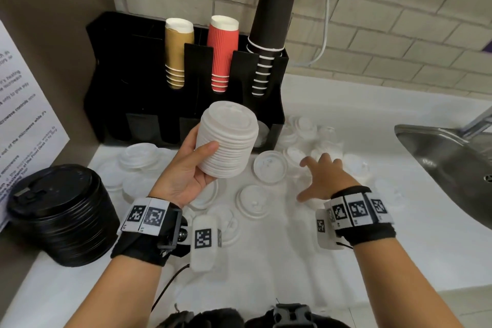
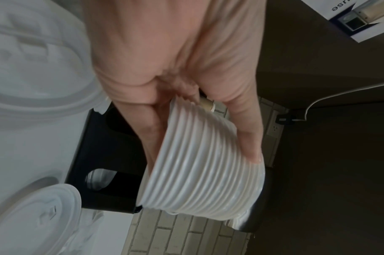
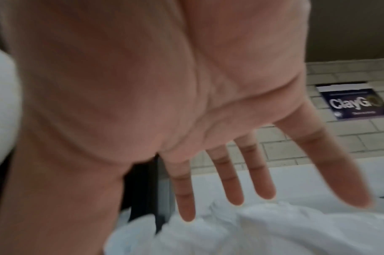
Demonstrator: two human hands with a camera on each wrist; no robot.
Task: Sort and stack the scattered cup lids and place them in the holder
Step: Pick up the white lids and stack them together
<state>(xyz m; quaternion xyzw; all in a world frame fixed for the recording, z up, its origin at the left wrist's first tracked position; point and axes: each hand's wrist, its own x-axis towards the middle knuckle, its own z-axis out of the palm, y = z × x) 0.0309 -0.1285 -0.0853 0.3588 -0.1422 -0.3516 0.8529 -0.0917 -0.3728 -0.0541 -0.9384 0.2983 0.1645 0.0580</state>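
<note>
My left hand (image 1: pixel 197 157) grips a tall stack of white lids (image 1: pixel 229 141) above the counter, thumb on its near side; the same white lid stack (image 2: pixel 200 163) fills the left wrist view. Loose white lids (image 1: pixel 270 166) lie scattered over the white counter (image 1: pixel 372 247). My right hand (image 1: pixel 323 176) hovers over them with fingers spread and straight (image 3: pixel 232 181), holding nothing. The black holder (image 1: pixel 138 104) stands at the back against the wall, with some white lids in its lower right slot (image 1: pixel 262 130).
Gold (image 1: pixel 177 53), red (image 1: pixel 222 53) and dark brown (image 1: pixel 271 29) cup stacks stand in the holder's top. A stack of black lids (image 1: pixel 61 216) sits at the left counter edge. A steel sink (image 1: pixel 452 165) lies to the right. A brick wall is behind.
</note>
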